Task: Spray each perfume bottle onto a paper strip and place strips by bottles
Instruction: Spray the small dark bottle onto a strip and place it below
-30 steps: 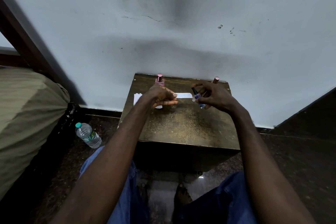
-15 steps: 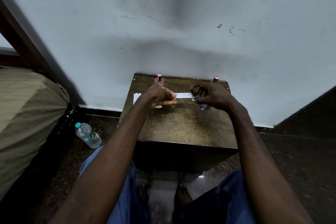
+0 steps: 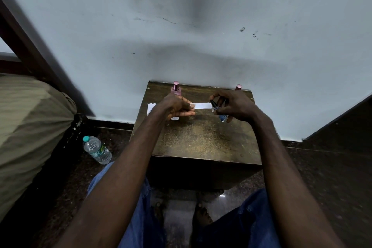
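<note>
My left hand (image 3: 177, 106) pinches one end of a white paper strip (image 3: 202, 105), held level above the small brown table (image 3: 201, 139). My right hand (image 3: 235, 106) grips a small blue perfume bottle (image 3: 218, 111) with a dark cap, tilted so its top touches the strip's free end. A pink perfume bottle (image 3: 176, 89) stands at the table's back left, just behind my left hand. Another pink-capped bottle (image 3: 238, 87) stands at the back right, mostly hidden by my right hand. More white paper strips (image 3: 150, 107) lie under my left wrist.
The table stands against a pale blue wall (image 3: 181, 36). A clear water bottle (image 3: 97, 150) with a teal cap lies on the dark floor to the left. An olive-covered bed (image 3: 28, 127) fills the left side. My knees and feet are below the table.
My right hand has brought the blue bottle left, up to the strip's free end. My left hand has held the strip almost still.
</note>
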